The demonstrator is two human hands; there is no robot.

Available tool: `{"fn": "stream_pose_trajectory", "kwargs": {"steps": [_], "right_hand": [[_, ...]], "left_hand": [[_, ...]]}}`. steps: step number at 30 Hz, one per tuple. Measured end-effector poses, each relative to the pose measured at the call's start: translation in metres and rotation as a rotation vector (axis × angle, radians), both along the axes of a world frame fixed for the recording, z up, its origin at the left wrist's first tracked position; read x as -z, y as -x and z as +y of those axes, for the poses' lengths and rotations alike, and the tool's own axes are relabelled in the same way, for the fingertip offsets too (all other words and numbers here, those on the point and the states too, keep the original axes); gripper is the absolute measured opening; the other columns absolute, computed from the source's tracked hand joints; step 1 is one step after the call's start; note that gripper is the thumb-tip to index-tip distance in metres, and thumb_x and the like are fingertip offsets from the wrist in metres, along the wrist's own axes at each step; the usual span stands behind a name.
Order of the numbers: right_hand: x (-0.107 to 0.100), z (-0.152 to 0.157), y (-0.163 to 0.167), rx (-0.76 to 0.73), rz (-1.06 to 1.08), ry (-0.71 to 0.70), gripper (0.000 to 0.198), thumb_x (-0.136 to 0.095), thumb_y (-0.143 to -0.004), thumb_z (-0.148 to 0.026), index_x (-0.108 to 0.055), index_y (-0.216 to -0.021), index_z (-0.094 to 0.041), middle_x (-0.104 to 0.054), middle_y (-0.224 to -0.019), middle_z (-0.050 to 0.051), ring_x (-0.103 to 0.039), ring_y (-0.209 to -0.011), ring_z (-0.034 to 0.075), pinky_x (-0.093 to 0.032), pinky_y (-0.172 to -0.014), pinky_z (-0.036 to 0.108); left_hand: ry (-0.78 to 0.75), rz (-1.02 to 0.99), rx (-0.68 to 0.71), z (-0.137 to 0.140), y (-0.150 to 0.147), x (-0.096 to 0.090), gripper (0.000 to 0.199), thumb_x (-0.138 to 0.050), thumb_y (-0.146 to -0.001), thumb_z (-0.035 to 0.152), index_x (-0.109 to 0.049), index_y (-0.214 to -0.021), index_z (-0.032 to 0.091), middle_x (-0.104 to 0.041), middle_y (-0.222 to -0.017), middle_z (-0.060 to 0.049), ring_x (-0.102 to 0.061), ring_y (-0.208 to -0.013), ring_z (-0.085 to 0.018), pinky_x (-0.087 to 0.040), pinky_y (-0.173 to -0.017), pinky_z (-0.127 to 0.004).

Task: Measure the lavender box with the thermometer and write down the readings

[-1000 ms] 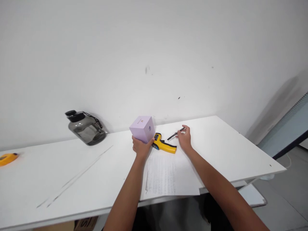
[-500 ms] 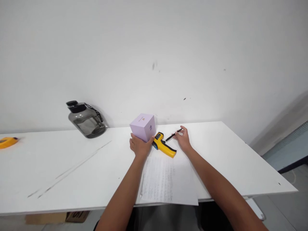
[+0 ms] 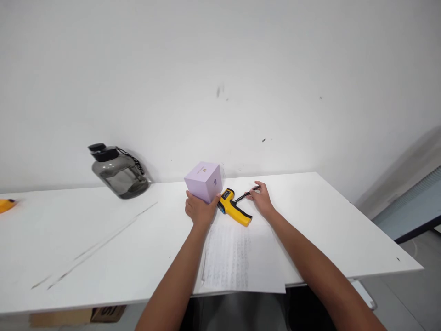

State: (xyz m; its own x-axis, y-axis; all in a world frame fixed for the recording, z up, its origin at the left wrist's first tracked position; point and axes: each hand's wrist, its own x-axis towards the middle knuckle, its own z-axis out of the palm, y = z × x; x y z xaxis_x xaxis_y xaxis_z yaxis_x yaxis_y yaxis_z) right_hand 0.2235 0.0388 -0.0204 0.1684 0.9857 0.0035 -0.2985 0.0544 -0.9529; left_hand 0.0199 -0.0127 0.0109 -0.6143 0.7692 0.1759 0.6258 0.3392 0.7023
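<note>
My left hand is closed around the near lower part of a lilac box, which stands on the table by the wall. Right of the box lies a yellow and black infrared thermometer, its display end close to my left thumb. My right hand pinches a slim black pen. The pen slants down to the left, its lower end at the thermometer's trigger side; whether they touch I cannot tell. Below the thermometer lies a sheet of paper covered in writing on its left part.
A grey see-through water bottle with a black lid stands at the back left. At the far left edge part of an orange object shows. The white table meets the wall behind. A cardboard box lies beneath it.
The pen's lower end has come slightly down and left, closer to the thermometer. My left hand stays on the box. The view has shifted a little.
</note>
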Motion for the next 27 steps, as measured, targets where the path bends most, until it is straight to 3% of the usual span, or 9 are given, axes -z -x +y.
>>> {"fn": "stream_pose_trajectory", "kwargs": {"steps": [3, 8, 11, 18, 27], "right_hand": [[0.0011, 0.0012, -0.0011, -0.016, 0.01, 0.011, 0.048, -0.068, -0.069, -0.019, -0.051, -0.113, -0.025, -0.048, -0.097, -0.002, -0.071, -0.077, 0.015, -0.066, -0.077, 0.036], [0.0032, 0.0021, -0.0023, -0.04, -0.012, 0.015, 0.049, -0.066, -0.071, -0.019, -0.053, -0.118, -0.025, -0.049, -0.097, -0.001, -0.072, -0.076, 0.016, -0.066, -0.076, 0.037], [0.0026, 0.0035, -0.0029, -0.013, -0.003, 0.019, 0.051, -0.066, -0.072, -0.019, -0.053, -0.122, -0.026, -0.049, -0.097, -0.002, -0.072, -0.078, 0.015, -0.066, -0.079, 0.038], [0.0013, 0.006, -0.0046, -0.088, -0.018, 0.031, 0.051, -0.065, -0.074, -0.018, -0.055, -0.123, -0.023, -0.049, -0.096, -0.001, -0.072, -0.076, 0.015, -0.066, -0.077, 0.036], [0.0039, 0.0075, -0.0057, -0.04, -0.018, 0.016, 0.054, -0.067, -0.075, -0.018, -0.055, -0.127, -0.023, -0.051, -0.099, 0.0, -0.069, -0.08, 0.013, -0.065, -0.085, 0.038]], "left_hand": [[-0.011, 0.001, 0.009, 0.0013, 0.0013, 0.0016, 0.129, -0.069, -0.067, 0.068, -0.005, -0.156, 0.0, -0.029, -0.158, -0.03, -0.023, -0.15, -0.04, -0.017, -0.123, -0.052], [-0.035, -0.007, 0.03, 0.0051, 0.0042, 0.0062, 0.143, -0.074, -0.058, 0.071, 0.0, -0.155, -0.003, -0.007, -0.164, -0.031, -0.005, -0.155, -0.039, -0.007, -0.127, -0.048], [-0.033, -0.018, 0.058, 0.0052, 0.0045, 0.007, 0.148, -0.075, -0.055, 0.071, 0.006, -0.155, -0.001, -0.002, -0.165, -0.03, 0.0, -0.155, -0.039, -0.005, -0.127, -0.05], [-0.023, -0.031, 0.087, 0.0045, 0.0047, 0.0062, 0.147, -0.074, -0.057, 0.07, 0.009, -0.155, -0.001, -0.005, -0.165, -0.027, -0.003, -0.155, -0.039, -0.008, -0.127, -0.048], [-0.024, -0.061, 0.061, 0.0036, 0.002, 0.0017, 0.145, -0.079, -0.055, 0.066, 0.007, -0.156, 0.006, -0.015, -0.164, -0.026, -0.014, -0.154, -0.039, -0.016, -0.126, -0.05]]}}
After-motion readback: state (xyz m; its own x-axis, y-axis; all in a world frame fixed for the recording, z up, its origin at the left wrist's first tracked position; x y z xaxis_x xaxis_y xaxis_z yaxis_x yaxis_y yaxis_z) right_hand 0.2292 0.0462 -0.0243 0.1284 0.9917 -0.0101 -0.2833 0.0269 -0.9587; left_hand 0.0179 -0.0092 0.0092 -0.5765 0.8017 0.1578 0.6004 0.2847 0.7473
